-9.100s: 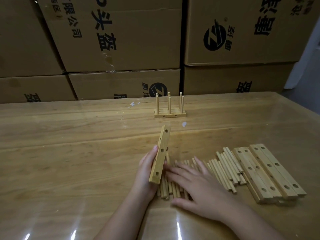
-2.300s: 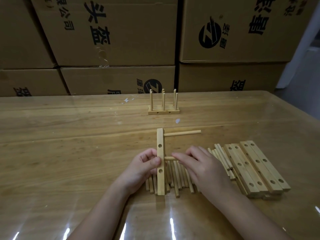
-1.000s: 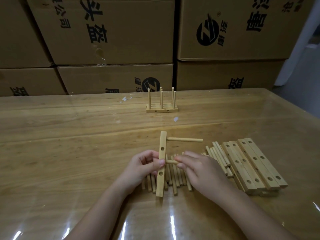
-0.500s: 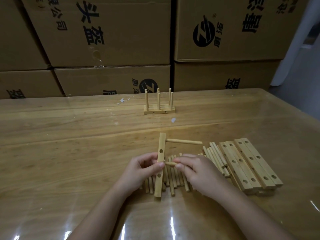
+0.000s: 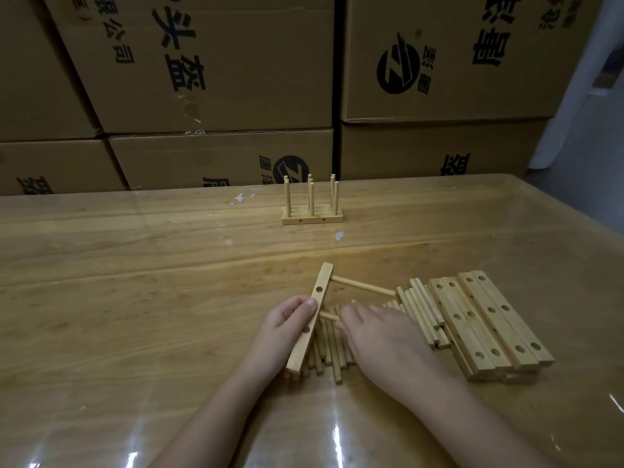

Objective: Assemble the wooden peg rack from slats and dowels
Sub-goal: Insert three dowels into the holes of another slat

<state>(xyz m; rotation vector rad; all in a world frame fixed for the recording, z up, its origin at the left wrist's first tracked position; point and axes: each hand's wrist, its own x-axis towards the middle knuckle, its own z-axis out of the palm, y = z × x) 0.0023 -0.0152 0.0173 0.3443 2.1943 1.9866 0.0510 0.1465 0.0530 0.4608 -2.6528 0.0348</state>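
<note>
**Wooden slat (image 5: 309, 320) in hand at lower centre, one grip hidden**

We are gripping the slat with our left hand (image 5: 287, 327), the thumb lying across its face and the other fingers tucked behind it, out of sight. It is leaning with its top end toward the upper right and its lower end lying over the loose dowels (image 5: 332, 358) on the table (image 5: 135, 315). A first dowel (image 5: 363, 287) is sticking out sideways from near its top end. A second dowel (image 5: 328, 316) is showing only as a short stub between the slat and our right hand (image 5: 381, 336). The back of that hand is covering the rest, so we cannot tell whether the fingers are pinching it or only touching it. Both forearms are running off the bottom edge.

Right of the hands, spare slats (image 5: 489, 327) are lying stacked, their lower layers mostly hidden. At upper centre a finished rack (image 5: 312, 216) is standing upright. The table is glossy, throwing back streaks of light near the bottom edge. Cardboard boxes (image 5: 219, 69) are filling the top of the frame, their print cut off at the edges.
</note>
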